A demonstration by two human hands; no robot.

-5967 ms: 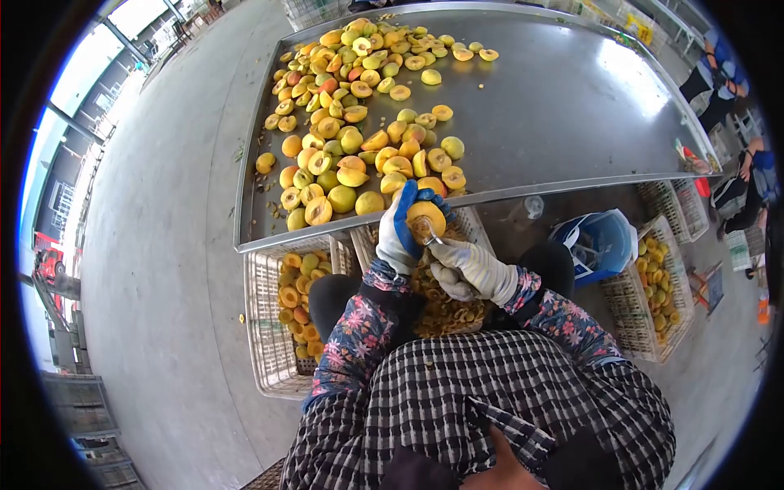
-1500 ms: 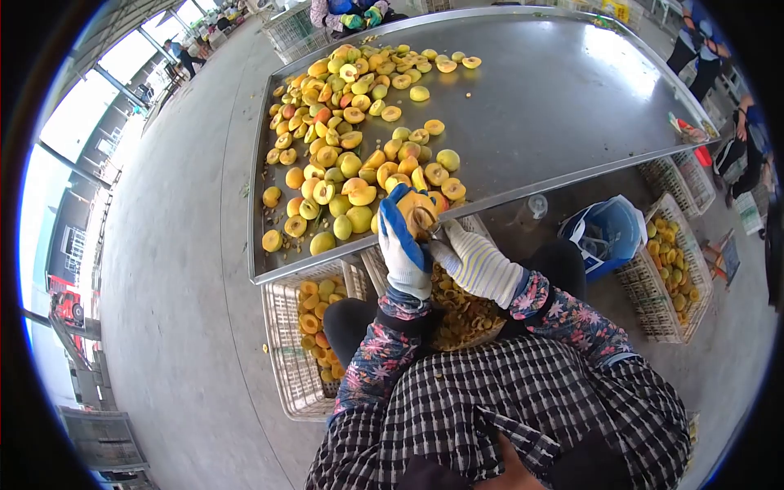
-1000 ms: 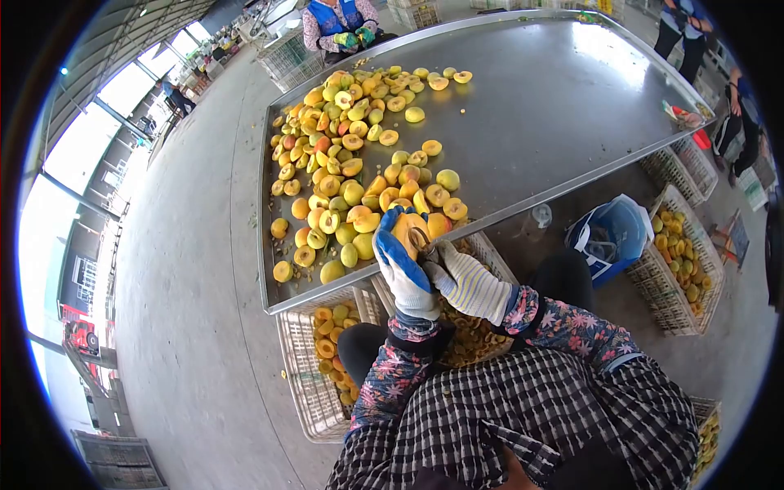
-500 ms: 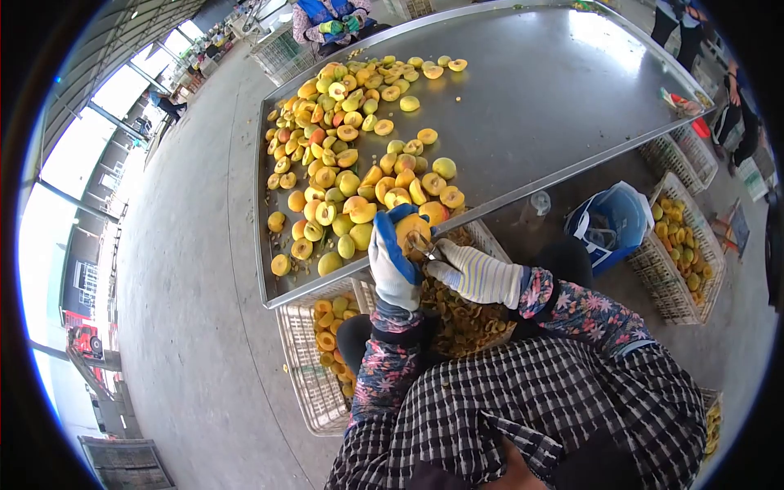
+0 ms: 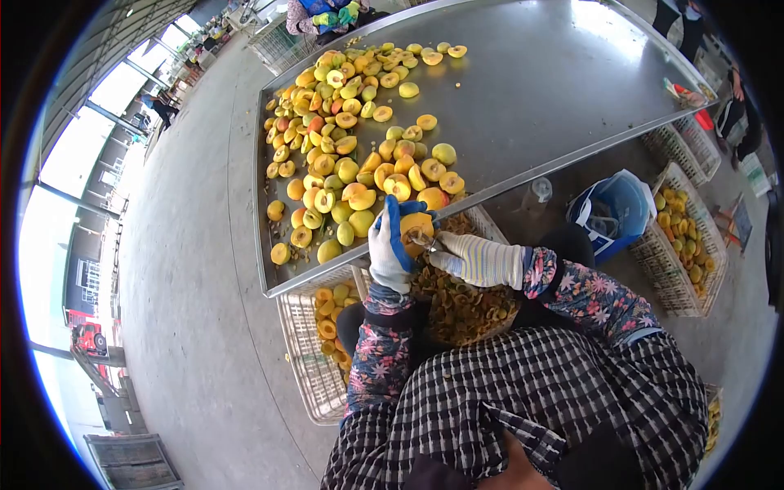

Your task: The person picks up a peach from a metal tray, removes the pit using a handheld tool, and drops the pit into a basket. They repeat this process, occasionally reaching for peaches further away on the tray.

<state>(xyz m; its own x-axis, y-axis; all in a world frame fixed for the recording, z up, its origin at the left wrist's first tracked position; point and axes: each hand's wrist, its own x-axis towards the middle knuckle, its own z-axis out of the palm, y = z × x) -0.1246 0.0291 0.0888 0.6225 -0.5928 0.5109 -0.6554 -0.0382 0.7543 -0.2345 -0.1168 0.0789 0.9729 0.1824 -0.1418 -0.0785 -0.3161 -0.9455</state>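
Observation:
My left hand [image 5: 392,251], in a white glove with blue coating, holds a yellow peach half [image 5: 416,224], cut face toward me. My right hand [image 5: 480,260], in a striped knit glove, grips a small metal pitting tool [image 5: 425,241] whose end meets the peach's middle. Its handle is hidden in my fingers. Both hands are just off the near edge of the metal table [image 5: 531,106]. A heap of halved peaches [image 5: 327,139] covers the table's left part. Beneath my hands, a crate holds brownish peach scraps [image 5: 469,306].
A white crate [image 5: 304,359] with peach halves stands at my left knee. To the right are a blue bucket [image 5: 608,216], a clear cup [image 5: 539,192] and another crate of peaches [image 5: 682,237]. Across the table, a person's gloved hands [image 5: 336,16] are partly visible.
The view has shifted slightly, so the table sits a little higher. My hands still hold the peach half and the tool together, with the peach turned slightly.

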